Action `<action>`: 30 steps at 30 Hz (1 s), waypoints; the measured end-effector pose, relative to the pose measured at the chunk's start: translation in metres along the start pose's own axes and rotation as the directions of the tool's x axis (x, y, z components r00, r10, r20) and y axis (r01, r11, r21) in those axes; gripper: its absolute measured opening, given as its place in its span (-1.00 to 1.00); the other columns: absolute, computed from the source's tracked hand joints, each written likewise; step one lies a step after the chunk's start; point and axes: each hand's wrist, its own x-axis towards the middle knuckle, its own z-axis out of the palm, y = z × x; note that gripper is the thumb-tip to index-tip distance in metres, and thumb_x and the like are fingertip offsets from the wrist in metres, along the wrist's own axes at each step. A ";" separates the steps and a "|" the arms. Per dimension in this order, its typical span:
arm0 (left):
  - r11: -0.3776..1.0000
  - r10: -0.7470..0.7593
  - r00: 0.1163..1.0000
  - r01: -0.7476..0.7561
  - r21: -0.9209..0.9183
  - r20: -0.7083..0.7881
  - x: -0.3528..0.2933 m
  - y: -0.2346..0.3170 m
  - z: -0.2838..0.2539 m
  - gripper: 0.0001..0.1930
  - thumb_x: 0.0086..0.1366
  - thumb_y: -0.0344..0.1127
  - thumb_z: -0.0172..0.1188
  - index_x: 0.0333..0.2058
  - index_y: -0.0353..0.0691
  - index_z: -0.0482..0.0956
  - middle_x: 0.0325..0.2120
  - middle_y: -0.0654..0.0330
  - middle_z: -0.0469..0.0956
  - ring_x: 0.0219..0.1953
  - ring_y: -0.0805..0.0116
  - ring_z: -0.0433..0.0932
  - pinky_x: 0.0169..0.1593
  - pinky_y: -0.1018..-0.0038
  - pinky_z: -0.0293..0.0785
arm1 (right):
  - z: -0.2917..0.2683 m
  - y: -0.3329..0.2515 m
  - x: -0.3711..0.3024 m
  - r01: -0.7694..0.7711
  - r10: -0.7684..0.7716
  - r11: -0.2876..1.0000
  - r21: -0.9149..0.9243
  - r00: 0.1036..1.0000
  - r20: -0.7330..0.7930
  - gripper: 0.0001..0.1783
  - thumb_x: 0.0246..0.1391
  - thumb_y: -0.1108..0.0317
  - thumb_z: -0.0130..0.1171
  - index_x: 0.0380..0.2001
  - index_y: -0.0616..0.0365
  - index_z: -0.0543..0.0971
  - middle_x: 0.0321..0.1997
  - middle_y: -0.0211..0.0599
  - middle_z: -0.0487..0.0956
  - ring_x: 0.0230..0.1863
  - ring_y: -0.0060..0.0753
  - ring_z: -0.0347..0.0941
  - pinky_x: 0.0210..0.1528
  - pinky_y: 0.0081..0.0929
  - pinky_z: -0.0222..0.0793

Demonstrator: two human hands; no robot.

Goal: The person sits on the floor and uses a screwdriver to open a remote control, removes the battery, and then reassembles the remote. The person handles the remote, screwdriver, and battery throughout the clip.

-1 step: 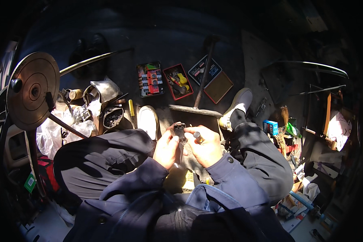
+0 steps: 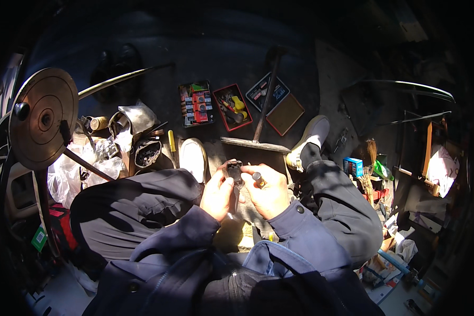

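Note:
Close in front of my lap, both hands meet in bright sun. My left hand (image 2: 217, 193) is closed round a small dark device with a squarish face (image 2: 234, 169); its kind is too small to tell. My right hand (image 2: 269, 194) is closed on a hand tool (image 2: 258, 178), of which only the round, dark end of the handle shows between the fingers. The right fingertips touch or nearly touch the device's right side. Whatever working end the tool has is hidden by the hand.
Beyond my shoes lie an open box of small battery packs (image 2: 197, 110), a red box of tools (image 2: 242, 125) and a metal T-shaped bar (image 2: 256, 140). A large metal disc (image 2: 43, 121) stands at left above plastic bags (image 2: 63, 181). Clutter with a blue box (image 2: 353, 167) lies right.

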 end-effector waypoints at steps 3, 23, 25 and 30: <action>0.990 0.093 0.996 -0.090 0.113 -0.019 0.001 -0.002 0.001 -0.53 0.46 -0.44 -0.12 0.32 -0.26 0.22 0.03 0.13 0.47 -0.06 0.45 0.48 0.02 0.50 0.46 | 0.007 0.000 -0.001 -0.110 0.111 0.994 0.011 0.993 -0.030 -0.82 0.12 0.49 0.27 -0.19 0.30 0.68 -0.33 -0.35 0.66 -0.41 -0.67 0.47 -0.34 -0.65 0.41; 0.980 0.056 0.995 -0.039 0.194 -0.082 0.004 -0.006 -0.010 -0.54 0.42 -0.49 -0.08 0.29 -0.26 0.27 0.06 0.16 0.46 0.06 0.43 0.44 0.18 0.50 0.35 | 0.016 0.004 0.005 -0.053 0.053 0.998 0.033 0.999 -0.003 -0.89 0.11 0.55 0.27 -0.26 0.28 0.66 -0.31 -0.31 0.61 -0.36 -0.54 0.57 -0.27 -0.60 0.50; 0.992 0.042 0.996 -0.032 0.120 -0.084 0.003 -0.005 -0.007 -0.54 0.42 -0.49 -0.08 0.28 -0.27 0.27 0.07 0.15 0.46 0.08 0.41 0.44 0.20 0.49 0.34 | 0.018 0.006 0.007 -0.060 0.061 0.996 0.065 0.998 -0.012 -0.86 0.10 0.55 0.29 -0.23 0.29 0.65 -0.30 -0.31 0.63 -0.35 -0.58 0.56 -0.27 -0.61 0.50; 0.994 0.086 0.992 -0.079 0.072 -0.095 0.004 -0.003 -0.002 -0.55 0.42 -0.49 -0.09 0.27 -0.31 0.27 0.08 0.12 0.47 0.12 0.36 0.44 0.24 0.45 0.33 | 0.021 0.013 0.010 -0.031 0.033 0.986 0.164 0.999 -0.005 -0.76 0.16 0.53 0.26 -0.10 0.31 0.58 -0.44 -0.35 0.57 -0.59 -0.66 0.46 -0.56 -0.62 0.41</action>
